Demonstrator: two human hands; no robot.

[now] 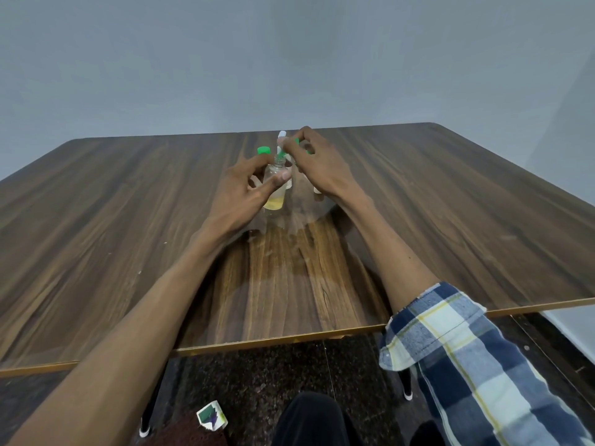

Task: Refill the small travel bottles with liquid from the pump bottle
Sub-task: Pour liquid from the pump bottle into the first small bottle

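**Refill under way, first small bottle barely started**

Head view: seen mid-desk (418, 194), a clear small bottle (275, 188) standing upright, cap off, with only a shallow layer of yellowish liquid at its base. Steadied by the left hand (244, 185), thumb and fingers curled round its sides, grip clamped on the plastic. Poised over the open neck, the right hand (314, 162), fingers pinched on a white-and-green pump head (281, 143), its tube apparently dipping into or toward the mouth of the bottle; whether liquid is flowing cannot be told. Just behind, a second bottle with a green cap (263, 150), capped and seemingly untouched; more green partly hidden behind the right hand, too obscured to identify. Body of the pump bottle largely masked by the hands.

Judged on this evidence: early stage only. One bottle opened and holding a small amount, far from full; filling, recapping and the remaining bottles all left to do.
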